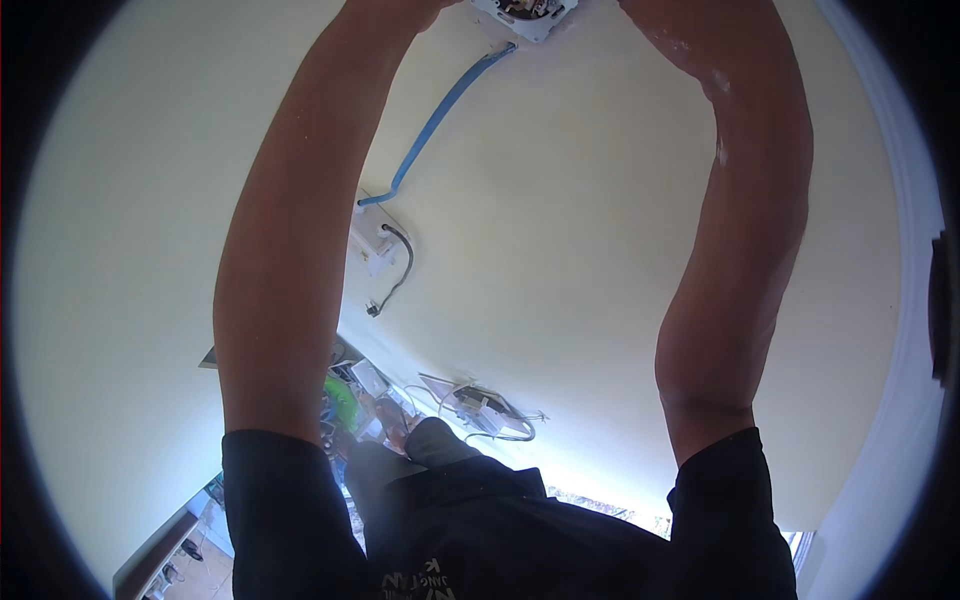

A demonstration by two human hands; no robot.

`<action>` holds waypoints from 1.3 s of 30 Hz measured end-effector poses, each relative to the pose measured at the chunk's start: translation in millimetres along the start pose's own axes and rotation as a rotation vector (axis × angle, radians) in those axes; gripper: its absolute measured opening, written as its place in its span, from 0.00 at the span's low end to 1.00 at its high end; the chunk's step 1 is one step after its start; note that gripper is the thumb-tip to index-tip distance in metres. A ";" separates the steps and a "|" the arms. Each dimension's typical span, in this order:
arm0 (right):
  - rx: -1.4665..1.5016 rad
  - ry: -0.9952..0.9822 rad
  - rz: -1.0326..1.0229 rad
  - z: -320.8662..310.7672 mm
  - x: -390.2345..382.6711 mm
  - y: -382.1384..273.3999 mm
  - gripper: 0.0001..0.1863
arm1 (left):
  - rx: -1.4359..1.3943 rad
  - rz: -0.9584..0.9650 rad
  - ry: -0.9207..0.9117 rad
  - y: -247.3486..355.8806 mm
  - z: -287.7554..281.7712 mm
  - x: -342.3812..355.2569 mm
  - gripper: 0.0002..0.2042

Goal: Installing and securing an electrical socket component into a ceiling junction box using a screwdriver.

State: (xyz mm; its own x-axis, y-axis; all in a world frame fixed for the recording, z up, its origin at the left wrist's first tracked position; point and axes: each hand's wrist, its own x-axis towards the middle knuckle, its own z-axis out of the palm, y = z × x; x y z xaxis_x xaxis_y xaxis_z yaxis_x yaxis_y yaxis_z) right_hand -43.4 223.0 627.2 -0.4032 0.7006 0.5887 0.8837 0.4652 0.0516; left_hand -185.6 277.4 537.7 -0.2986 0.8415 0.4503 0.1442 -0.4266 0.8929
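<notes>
Both my arms reach up along the pale wall. At the upper edge, the metal mounting frame of a wall socket or switch sits against the wall between my hands. Only the heel of my left hand shows, just left of this fitting. My right hand is cut off near the wrist on the other side. The fingers of both hands lie outside the picture, so whether they touch the fitting is hidden. Below the fitting, a blue tube runs down the wall.
The blue tube ends at a white box, partly behind my left forearm, with a black cable hanging out. Lower down, a panel with loose cables sticks out from the wall. Mixed items and a green thing lie around my feet.
</notes>
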 end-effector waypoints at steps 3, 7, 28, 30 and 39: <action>-0.252 -0.073 -0.043 13.7 28.1 5.3 0.19 | 0.246 -0.084 0.230 1.7 7.1 -1.3 0.20; -0.372 -0.089 -0.070 17.9 34.3 -2.7 0.21 | 0.258 -0.038 0.259 -5.4 4.0 1.1 0.19; -0.422 -0.270 -0.096 27.3 55.5 -10.7 0.21 | 0.245 0.313 0.487 -37.6 52.3 -41.2 0.36; -0.525 -0.182 -0.159 36.5 64.0 -2.7 0.18 | 0.267 0.353 0.518 -38.2 52.3 -35.8 0.35; -0.699 -0.281 -0.288 16.9 73.4 -30.7 0.16 | 0.355 0.281 0.411 -25.1 42.8 -34.9 0.33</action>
State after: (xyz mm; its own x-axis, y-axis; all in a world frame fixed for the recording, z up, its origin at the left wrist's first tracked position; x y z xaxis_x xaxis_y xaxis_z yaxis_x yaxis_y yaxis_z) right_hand -104.1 269.2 655.2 -0.6002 0.7579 0.2557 0.6431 0.2672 0.7177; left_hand -138.4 272.9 499.8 -0.5329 0.4861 0.6926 0.5549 -0.4171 0.7198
